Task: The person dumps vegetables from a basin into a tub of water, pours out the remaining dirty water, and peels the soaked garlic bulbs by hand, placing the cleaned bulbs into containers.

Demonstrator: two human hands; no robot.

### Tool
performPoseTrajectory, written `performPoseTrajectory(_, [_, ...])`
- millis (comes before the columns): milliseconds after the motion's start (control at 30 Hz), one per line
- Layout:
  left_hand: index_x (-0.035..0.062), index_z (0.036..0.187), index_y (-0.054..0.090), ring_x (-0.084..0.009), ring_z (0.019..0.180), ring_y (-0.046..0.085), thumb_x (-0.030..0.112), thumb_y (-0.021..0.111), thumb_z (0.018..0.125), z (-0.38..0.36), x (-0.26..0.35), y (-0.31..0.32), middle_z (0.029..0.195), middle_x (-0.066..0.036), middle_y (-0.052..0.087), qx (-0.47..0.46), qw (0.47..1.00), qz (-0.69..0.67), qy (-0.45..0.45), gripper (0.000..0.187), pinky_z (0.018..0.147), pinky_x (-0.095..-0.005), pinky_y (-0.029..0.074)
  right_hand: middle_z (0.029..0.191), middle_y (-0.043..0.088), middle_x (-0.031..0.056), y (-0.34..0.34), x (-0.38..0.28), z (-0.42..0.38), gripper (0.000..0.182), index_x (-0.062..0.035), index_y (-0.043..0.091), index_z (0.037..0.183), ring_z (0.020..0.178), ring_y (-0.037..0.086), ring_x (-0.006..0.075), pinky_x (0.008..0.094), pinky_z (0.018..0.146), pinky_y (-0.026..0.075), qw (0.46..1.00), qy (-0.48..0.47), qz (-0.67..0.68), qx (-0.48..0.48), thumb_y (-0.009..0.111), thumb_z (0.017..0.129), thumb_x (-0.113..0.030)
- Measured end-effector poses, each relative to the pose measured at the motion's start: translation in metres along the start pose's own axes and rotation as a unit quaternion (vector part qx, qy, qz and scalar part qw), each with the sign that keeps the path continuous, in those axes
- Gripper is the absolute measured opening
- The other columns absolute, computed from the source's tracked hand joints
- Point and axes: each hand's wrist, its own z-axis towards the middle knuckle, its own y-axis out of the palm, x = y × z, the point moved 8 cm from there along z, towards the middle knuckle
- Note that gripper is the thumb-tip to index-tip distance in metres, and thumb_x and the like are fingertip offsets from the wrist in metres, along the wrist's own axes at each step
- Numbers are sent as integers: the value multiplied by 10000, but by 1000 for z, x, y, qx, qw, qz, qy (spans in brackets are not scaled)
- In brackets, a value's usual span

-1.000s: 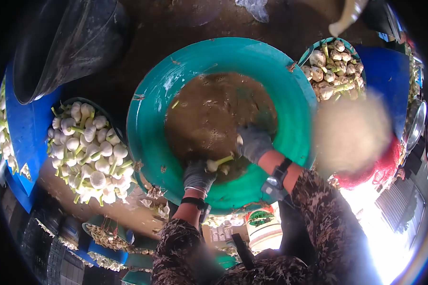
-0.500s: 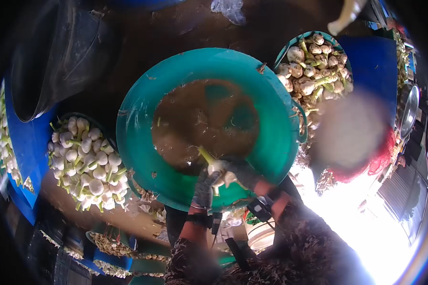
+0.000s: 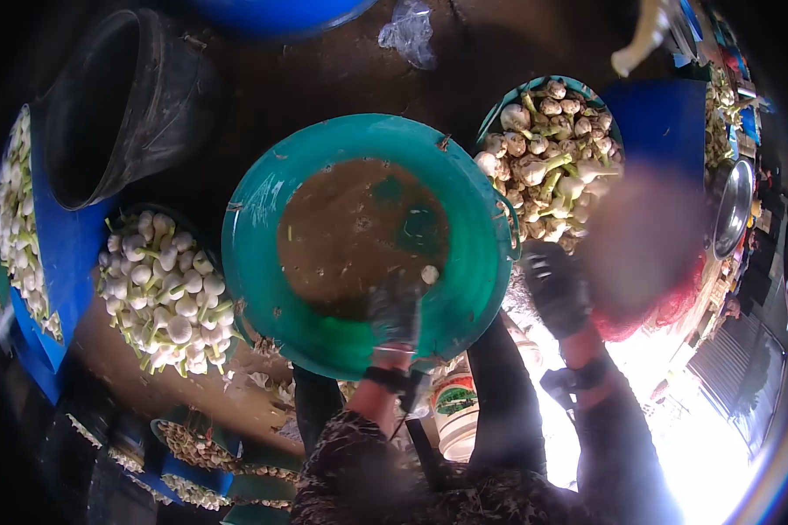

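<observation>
My left hand (image 3: 396, 308), in a dark glove, reaches down into a large green tub (image 3: 473, 302) of murky brown water (image 3: 341, 227). Motion blur smears its fingers. Right beside the fingertips shows a small, round, whitish garlic bulb (image 3: 429, 274). Outside the tub's right rim, my gloved right hand (image 3: 553, 289) is close to a green basket heaped with soil-stained garlic (image 3: 552, 166), its fingers pointing up toward the near side of the heap. Those fingers are dark and blurred, and I cannot tell what either hand grips.
Clean white garlic with short green stems fills a container (image 3: 171, 293) left of the tub. A black bucket (image 3: 131, 114) lies tilted at upper left. Red netting (image 3: 652, 302) sits at right, near glaring light. A printed white bucket (image 3: 455, 416) stands by my legs.
Half a second ago both hands held a stemmed garlic bulb together over the tub's near side. My right hand has since moved right, out to the basket; my left hand is farther into the tub.
</observation>
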Motion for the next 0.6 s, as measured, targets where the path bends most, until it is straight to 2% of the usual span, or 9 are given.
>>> performPoseTrajectory(100, [94,1267,556,-320,1153,539,290,651,839,2,-87,-62,1226,-147,587,-58,988,119,-85,481,1060,-458,349,1103,635,137,150,42,14,325,-128,618,1145,993,634,283,404,893,511,940,-181,-273,-100,683,836,-208])
performPoseTrajectory(167, [63,1289,534,-328,1198,493,249,686,824,-2,-68,-144,1271,-166,526,132,965,224,-10,523,1070,-441,343,1107,628,140,214,90,30,332,-118,615,1137,997,630,327,421,900,504,928,-193,-300,-109,679,827,-217])
performPoseTrajectory(233, [50,1292,530,-336,1228,450,210,723,804,-12,-50,-207,1305,-177,474,228,929,290,32,549,1063,-433,350,1124,620,131,243,160,52,347,-130,629,1112,1026,609,343,429,913,498,954,97,-271,-80,702,783,-212])
performPoseTrajectory(267, [46,1325,495,-323,1228,453,199,735,806,-20,-64,-231,1323,-174,469,275,907,318,42,592,1061,-429,351,1124,620,131,252,176,49,347,-130,629,1112,1026,609,343,429,913,498,955,99,-267,-83,702,783,-212])
performPoseTrajectory(333, [24,1356,446,-287,1213,464,175,704,853,-36,-122,-259,1317,-158,474,330,923,188,-65,586,1018,-408,398,1103,613,112,278,186,33,342,-144,640,1053,1036,590,348,428,891,510,802,-115,-527,-257,726,732,-222])
performPoseTrajectory(400, [5,1382,396,-235,1157,499,153,681,889,-44,-233,-243,1272,-125,510,233,953,-74,-181,588,977,-360,427,1080,610,109,224,120,17,317,-147,640,1022,1011,596,339,424,857,522,864,-153,-435,-203,724,722,-208])
performPoseTrajectory(433, [166,1333,554,-204,1209,485,95,655,884,-54,-301,-226,1304,-102,502,170,942,-147,-249,466,1030,-323,414,1056,608,105,186,67,10,293,-151,640,990,986,602,329,419,823,533,910,-198,-332,-151,722,712,-195])
performPoseTrajectory(467, [109,1329,559,-208,1162,526,183,675,893,-50,-276,-209,1234,-91,568,166,848,-254,-434,457,956,-334,453,1046,602,105,149,36,6,283,-148,635,982,983,598,320,419,827,529,920,-200,-320,-109,717,714,-187])
performPoseTrajectory(600, [6,1268,563,-223,1016,584,258,693,890,-36,-261,-198,1145,-73,628,189,873,-236,-382,473,831,-374,483,1108,574,109,-27,15,2,342,-101,625,1017,1054,553,311,454,898,471,949,-98,-269,134,741,721,-228])
